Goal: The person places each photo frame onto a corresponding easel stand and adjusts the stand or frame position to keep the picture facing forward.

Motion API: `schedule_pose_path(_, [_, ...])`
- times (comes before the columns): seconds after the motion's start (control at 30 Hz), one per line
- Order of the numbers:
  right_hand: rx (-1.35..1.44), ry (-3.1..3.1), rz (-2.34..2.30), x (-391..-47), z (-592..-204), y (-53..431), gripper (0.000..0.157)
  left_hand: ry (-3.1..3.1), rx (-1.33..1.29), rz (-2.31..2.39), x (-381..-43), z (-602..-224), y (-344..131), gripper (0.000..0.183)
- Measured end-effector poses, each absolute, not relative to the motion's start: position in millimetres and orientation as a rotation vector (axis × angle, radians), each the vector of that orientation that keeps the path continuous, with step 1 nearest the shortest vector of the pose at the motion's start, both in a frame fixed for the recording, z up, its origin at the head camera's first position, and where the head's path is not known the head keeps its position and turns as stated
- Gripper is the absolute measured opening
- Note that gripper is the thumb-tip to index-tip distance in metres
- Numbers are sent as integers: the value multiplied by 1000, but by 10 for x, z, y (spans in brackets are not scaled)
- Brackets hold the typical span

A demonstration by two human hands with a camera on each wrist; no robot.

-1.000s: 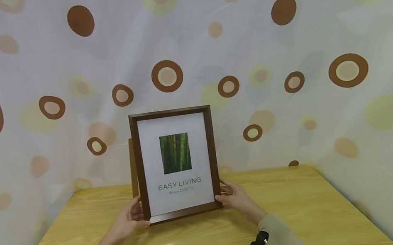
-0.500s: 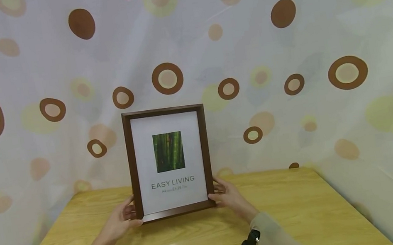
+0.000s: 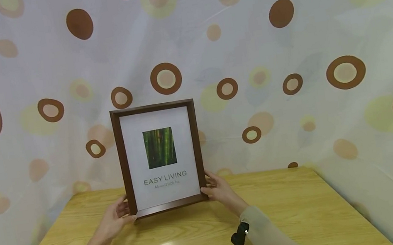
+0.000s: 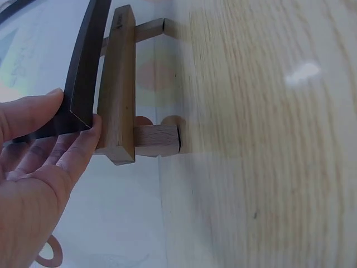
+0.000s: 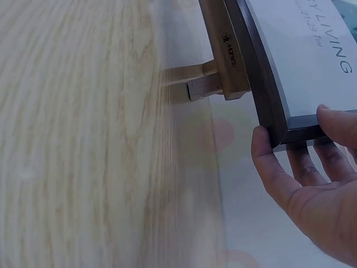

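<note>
Before the wooden easel (image 4: 118, 84), one dark brown picture frame (image 3: 161, 159): your left hand (image 3: 113, 220) and right hand (image 3: 223, 190) are gripping its lower corners, fingers curled; you are shifting it leftward across the easel, apparently lining it up.

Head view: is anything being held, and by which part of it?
Yes, the picture frame, near its two lower corners: the left hand grips it at the lower left, the right hand at the lower right.
</note>
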State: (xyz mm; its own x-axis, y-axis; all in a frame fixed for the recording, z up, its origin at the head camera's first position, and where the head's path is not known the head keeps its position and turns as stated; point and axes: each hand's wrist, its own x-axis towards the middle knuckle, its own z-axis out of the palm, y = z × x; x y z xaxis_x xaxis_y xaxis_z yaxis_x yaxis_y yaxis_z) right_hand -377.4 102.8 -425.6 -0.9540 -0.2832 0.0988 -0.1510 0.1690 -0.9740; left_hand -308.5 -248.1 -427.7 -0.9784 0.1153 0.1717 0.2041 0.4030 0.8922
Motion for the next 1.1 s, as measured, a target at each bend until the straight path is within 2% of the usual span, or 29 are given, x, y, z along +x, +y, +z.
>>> schedule_pose_path(1.1, [-482, 2319, -1925, -4063, -4197, 604, 62, -2496, -197, -1639, -3150, -4321, -2709, 78])
